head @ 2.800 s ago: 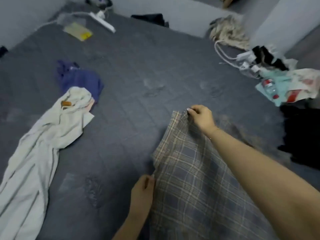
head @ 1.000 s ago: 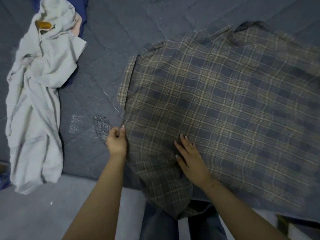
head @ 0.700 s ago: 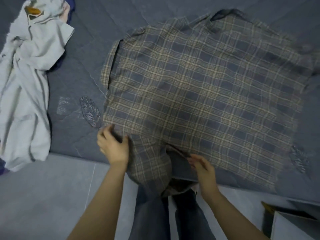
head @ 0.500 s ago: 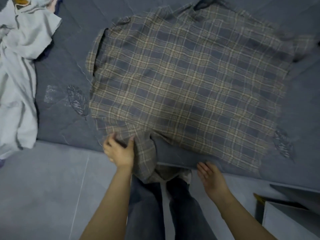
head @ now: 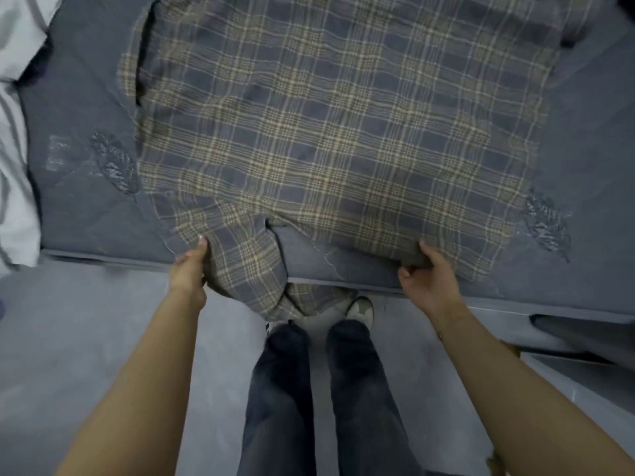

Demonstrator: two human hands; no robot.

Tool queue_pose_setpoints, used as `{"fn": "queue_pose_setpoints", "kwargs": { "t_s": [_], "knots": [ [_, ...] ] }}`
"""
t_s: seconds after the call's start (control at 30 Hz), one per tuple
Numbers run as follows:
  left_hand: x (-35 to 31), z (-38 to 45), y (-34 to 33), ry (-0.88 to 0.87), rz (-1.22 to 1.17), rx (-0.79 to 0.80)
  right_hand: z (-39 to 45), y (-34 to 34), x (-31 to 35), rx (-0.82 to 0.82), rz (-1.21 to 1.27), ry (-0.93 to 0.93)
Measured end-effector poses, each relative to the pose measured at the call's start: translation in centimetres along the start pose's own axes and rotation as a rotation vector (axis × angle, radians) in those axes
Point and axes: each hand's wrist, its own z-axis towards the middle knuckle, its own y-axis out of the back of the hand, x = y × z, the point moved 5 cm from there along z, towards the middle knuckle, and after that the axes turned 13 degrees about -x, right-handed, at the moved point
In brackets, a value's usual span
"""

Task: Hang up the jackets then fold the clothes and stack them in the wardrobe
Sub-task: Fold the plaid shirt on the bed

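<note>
Since half a second ago the right hand has gone from hovering open off the bed's edge to gripping the shirt's hem, fingers curled round a bunched fold. Left hand keeps its hold: its thumb lies on top of the cloth and the other fingers are hidden under it. Beyond both sets of fingertips the plaid shirt lies spread flat on the grey mattress, with one corner drooping between the hands over the near edge toward the person's shoes. It looks like light, limp, thin woven cloth, so it should sag wherever unsupported; holding it at two hem corners, well apart, should keep it taut for folding. A pale garment lies far left of the left fingers.
</note>
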Motion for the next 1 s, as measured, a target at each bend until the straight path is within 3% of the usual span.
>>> {"fn": "queue_pose_setpoints", "kwargs": {
  "t_s": [0.07, 0.2, 0.37, 0.53, 0.67, 0.8, 0.93, 1.0],
  "knots": [
    [-0.3, 0.2, 0.8, -0.007, -0.021, 0.068, 0.0, 0.1, 0.0, 0.004, -0.024, 0.042],
    [0.2, 0.8, 3.7, -0.044, -0.173, 0.24, 0.1, 2.4, -0.4, -0.169, 0.027, 0.108],
    [0.3, 1.0, 5.8, -0.16, 0.003, 0.311, 0.5, 4.1, -0.6, -0.315, 0.058, 0.096],
    [-3.3, 1.6, 4.0, -0.099, -0.227, 0.506, 0.8, 4.1, -0.4, -0.295, 0.108, 0.137],
    [-4.8, 1.9, 1.4, 0.088, -0.371, 0.666, 0.9, 4.0, -0.5, -0.265, 0.185, 0.12],
    [-5.5, 2.6, 1.2, 0.091, -0.28, 0.553, 1.2, 4.8, 0.6, -0.267, 0.232, 0.145],
    [-5.4, 4.7, 3.7, -0.121, -0.197, 0.197, 1.3, 7.0, 0.7, -0.359, 0.203, 0.132],
    [-4.7, 4.9, 4.5, -0.209, -0.089, 0.123, 1.3, 7.3, 0.6, -0.368, 0.143, 0.147]
  ]
}}
